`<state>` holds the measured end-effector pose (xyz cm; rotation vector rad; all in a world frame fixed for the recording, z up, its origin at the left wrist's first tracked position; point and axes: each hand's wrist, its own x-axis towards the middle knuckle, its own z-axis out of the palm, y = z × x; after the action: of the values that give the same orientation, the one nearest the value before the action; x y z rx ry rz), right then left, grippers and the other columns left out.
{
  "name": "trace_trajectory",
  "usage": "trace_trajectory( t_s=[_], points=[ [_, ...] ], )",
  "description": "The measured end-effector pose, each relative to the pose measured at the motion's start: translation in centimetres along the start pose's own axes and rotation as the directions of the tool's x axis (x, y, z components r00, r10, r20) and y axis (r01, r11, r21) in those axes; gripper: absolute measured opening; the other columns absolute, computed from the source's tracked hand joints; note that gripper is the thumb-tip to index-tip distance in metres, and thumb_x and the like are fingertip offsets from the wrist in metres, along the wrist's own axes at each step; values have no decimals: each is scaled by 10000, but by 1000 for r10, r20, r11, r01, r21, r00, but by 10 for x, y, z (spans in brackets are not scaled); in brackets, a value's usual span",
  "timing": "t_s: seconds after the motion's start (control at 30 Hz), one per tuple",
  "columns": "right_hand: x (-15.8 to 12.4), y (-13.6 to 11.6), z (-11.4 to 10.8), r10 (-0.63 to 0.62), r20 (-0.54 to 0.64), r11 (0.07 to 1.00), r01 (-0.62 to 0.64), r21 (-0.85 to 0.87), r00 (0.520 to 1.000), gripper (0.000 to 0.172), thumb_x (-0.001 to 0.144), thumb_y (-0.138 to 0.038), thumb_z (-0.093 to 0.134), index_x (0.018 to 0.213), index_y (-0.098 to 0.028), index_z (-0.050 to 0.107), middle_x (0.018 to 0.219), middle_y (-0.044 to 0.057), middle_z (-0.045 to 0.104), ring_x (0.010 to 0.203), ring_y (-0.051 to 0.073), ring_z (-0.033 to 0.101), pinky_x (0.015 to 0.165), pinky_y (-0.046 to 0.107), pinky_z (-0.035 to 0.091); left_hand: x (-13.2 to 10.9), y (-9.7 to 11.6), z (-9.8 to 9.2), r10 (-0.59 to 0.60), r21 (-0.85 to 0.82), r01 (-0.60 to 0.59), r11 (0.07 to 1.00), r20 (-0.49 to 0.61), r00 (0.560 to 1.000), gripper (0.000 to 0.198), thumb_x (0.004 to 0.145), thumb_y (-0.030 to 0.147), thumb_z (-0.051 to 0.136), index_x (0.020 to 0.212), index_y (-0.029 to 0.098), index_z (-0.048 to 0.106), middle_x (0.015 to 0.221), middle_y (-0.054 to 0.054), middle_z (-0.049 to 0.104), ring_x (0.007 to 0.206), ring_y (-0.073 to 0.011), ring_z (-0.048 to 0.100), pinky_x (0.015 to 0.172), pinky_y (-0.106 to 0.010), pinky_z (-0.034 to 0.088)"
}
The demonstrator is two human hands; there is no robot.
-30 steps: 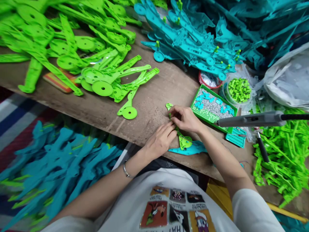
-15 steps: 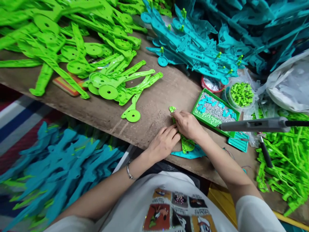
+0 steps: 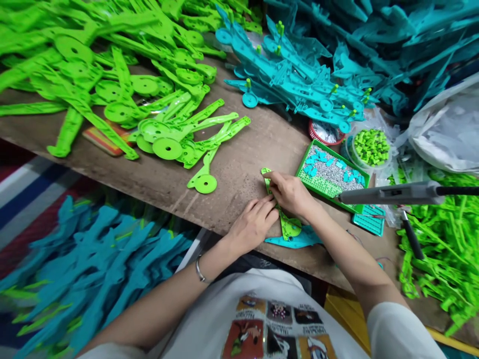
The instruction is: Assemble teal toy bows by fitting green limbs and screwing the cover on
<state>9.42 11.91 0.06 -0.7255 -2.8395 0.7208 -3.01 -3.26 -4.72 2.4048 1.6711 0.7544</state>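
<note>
A long lime-green plastic part [image 3: 291,228] with a round disc at its near end lies under both hands, on top of a teal plastic part [image 3: 295,239] at the table's front edge. My left hand [image 3: 254,222] grips the middle of the green part, fingers bent over its side. My right hand [image 3: 292,194] is closed over its upper half, with the index finger stretched to the far tip. Whatever lies beneath the right fingertips is hidden. Right of the hands sits a green tray [image 3: 312,187] of small metal pieces and teal bits.
A grey electric screwdriver [image 3: 391,193] hangs over the tray. Lime-green parts [image 3: 168,147] are heaped at left, teal parts [image 3: 299,85] at the back. A tub of green pegs [image 3: 371,148] and a black-handled tool [image 3: 412,242] lie at right. More teal pieces [image 3: 123,264] are stacked below the table.
My right index finger has straightened towards the far tip of the green part. My left hand has stayed nearly in place. The view has shifted slightly.
</note>
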Motion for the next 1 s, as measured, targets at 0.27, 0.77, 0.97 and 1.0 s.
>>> trace_trajectory(
  t_s=[0.27,0.77,0.97,1.0],
  points=[
    [-14,-11,-8,-36,158,967,74,-242,987,229,1010,-113,444,1221,-146,527,907,73,686,824,190,621,731,282,428,-1,-2,2,16,14,-16,1000,2,1000,264,979,92,443,1132,116,657,1304,-200,638,1331,-325,557,1063,-487,492],
    [-34,-21,13,-60,95,970,81,-230,994,390,1047,-146,394,1433,-110,434,1136,152,692,1060,238,684,903,362,558,2,-40,-31,62,-321,-25,947,106,992,448,888,10,423,1213,197,668,1152,-88,731,1154,-216,671,1034,-391,548],
    [-42,-19,8,9,52,996,-4,-91,999,525,952,-66,463,1464,-181,464,1198,143,727,1076,225,727,898,328,558,75,-99,-73,-45,-335,54,941,35,998,282,932,105,430,962,190,697,978,-48,755,919,-171,718,829,-285,545],
    [-42,-20,8,16,43,996,-12,-89,999,557,936,-65,470,1477,-196,465,1207,141,733,1066,229,735,885,325,564,94,-106,-78,-57,-303,57,951,6,998,261,926,128,442,941,188,696,952,-46,753,895,-177,716,814,-291,539]
  ],
)
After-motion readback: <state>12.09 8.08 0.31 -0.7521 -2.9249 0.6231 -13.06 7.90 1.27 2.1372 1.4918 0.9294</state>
